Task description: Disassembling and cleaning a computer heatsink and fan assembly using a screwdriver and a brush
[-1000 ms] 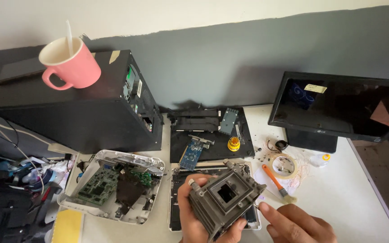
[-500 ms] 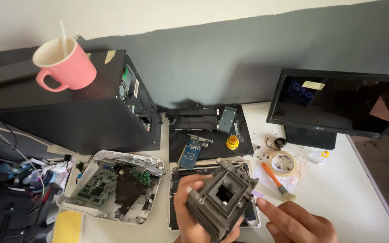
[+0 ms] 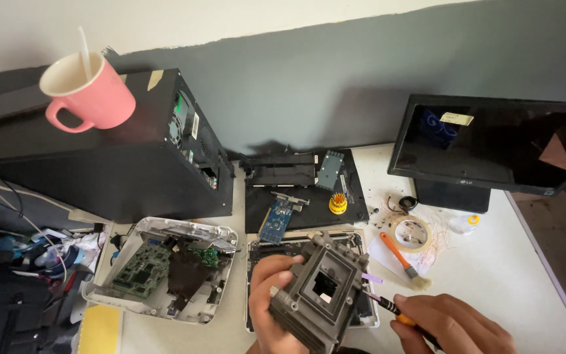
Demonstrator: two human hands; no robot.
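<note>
Down at the near edge of the white table (image 3: pixel 532 275), the dark grey square module (image 3: pixel 322 295) with a window in its middle sat tilted in the person's left hand (image 3: pixel 271 308), fingers closed around its left side, held just above an opened grey device tray (image 3: pixel 257 252). Their right hand (image 3: pixel 456 321) was wrapped around a small screwdriver (image 3: pixel 391 307) with an orange collar, its tip right at the module's right edge. Just left lay an open white case (image 3: pixel 221 233) with a green circuit board (image 3: pixel 140 269) in it. Further back: a blue board (image 3: pixel 276 221), a yellow bit holder (image 3: pixel 338 204), a tape roll (image 3: pixel 412 233) and an orange-handled brush (image 3: pixel 402 261). A black monitor (image 3: pixel 492 147) stood to the right, and a pink mug (image 3: pixel 90 92) sat on a black computer tower (image 3: pixel 93 164).
</note>
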